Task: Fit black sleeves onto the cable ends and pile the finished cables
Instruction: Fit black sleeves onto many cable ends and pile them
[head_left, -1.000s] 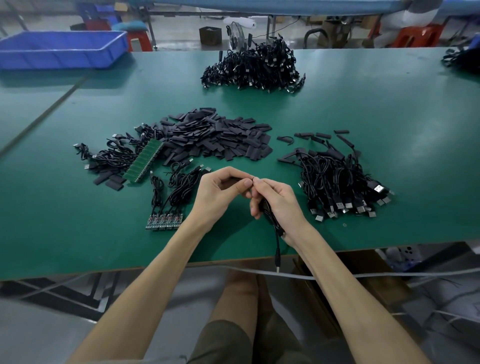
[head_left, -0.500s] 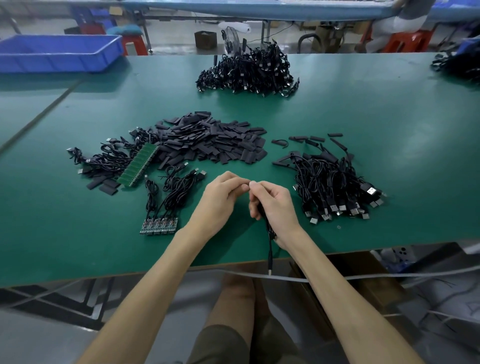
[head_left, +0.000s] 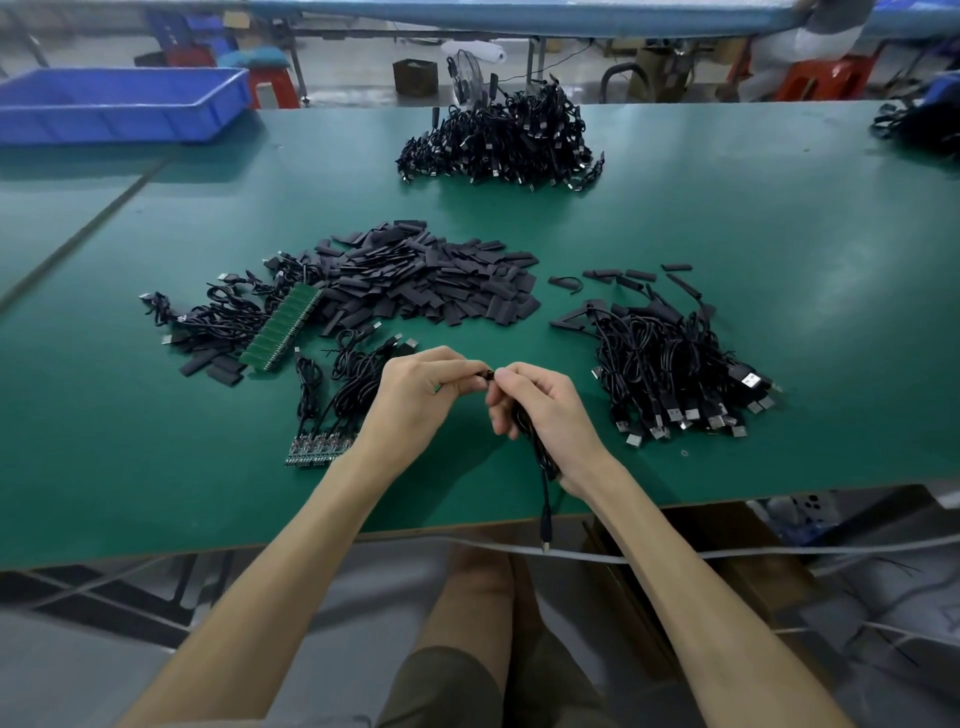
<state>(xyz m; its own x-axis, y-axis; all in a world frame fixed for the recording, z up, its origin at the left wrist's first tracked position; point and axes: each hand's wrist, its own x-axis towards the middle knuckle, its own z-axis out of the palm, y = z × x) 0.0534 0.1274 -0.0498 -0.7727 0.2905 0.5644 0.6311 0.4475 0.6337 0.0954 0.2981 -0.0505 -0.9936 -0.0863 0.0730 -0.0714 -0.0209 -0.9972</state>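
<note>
Near the table (head_left: 156, 493) edge, left hand (head_left: 415, 397) and right hand (head_left: 545, 410) pinch a cable (head_left: 544, 488).

Bare forearms stretched forward, left hand (head_left: 415, 397) and right hand (head_left: 543, 410) met fingertip to fingertip, fingers curled, both pinched one black cable (head_left: 544, 496).

Left of my left hand (head_left: 415, 395): cables on small circuit boards (head_left: 337, 405), close by.
Right of my right hand (head_left: 545, 410): USB cable pile (head_left: 675, 374), near.
Ahead of both: black sleeve heap (head_left: 431, 286).
Free: bare green table (head_left: 130, 467) further left along the near edge, and beyond the sleeves.
</note>
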